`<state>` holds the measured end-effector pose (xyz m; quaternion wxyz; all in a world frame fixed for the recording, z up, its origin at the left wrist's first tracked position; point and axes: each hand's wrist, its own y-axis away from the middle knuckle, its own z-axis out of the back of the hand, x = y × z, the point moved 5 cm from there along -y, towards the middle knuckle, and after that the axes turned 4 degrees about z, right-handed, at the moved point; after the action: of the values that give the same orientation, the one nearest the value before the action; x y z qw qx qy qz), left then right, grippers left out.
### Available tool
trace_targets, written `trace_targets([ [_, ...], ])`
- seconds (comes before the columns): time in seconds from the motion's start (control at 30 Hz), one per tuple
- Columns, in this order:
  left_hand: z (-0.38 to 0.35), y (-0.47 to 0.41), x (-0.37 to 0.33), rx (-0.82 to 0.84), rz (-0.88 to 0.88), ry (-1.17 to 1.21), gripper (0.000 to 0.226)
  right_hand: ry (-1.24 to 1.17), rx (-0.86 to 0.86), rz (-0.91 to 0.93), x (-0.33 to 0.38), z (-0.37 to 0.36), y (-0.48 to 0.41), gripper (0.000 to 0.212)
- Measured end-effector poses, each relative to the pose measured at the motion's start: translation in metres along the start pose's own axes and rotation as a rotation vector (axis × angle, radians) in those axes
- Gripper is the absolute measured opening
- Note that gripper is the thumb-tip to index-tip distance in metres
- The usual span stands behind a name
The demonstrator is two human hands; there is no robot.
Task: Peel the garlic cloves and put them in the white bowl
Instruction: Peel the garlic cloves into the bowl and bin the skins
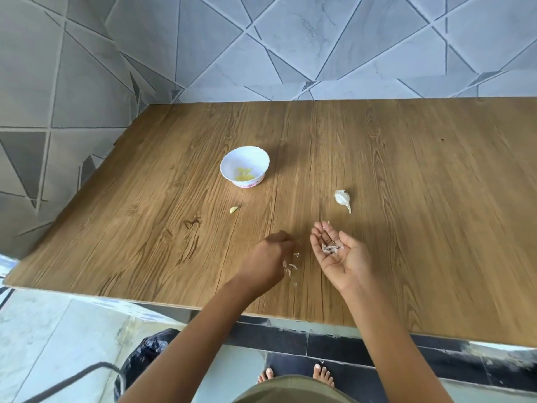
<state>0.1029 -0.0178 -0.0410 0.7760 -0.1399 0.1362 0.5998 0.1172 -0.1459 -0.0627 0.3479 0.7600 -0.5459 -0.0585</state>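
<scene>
Garlic skins being gathered near the front edge of the counter.
Head view: papery skins are carried on the right hand, palm up, fingers relaxed; the left hand is curled above loose skins, a pinch not discernible. Peeled cloves lie in the white bowl mid-counter; next, the stray clove should be bowled and the remaining garlic peeled.

Wooden table, grey geometric tiled walls, pale tiled floor
</scene>
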Motion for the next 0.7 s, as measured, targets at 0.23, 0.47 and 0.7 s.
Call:
trace_targets([
  [0.23,-0.002,0.040,-0.014,0.073,-0.191,-0.013,0.029,0.012,0.008,0.001,-0.001,-0.002,0.002,0.036],
  [0.47,-0.012,0.034,-0.027,0.088,-0.054,-0.253,0.036,0.029,0.009,0.003,-0.005,-0.003,0.001,0.037],
  [0.7,0.031,-0.013,0.008,-0.117,0.380,0.430,0.012,0.063,0.003,0.005,-0.006,-0.008,-0.006,0.036],
])
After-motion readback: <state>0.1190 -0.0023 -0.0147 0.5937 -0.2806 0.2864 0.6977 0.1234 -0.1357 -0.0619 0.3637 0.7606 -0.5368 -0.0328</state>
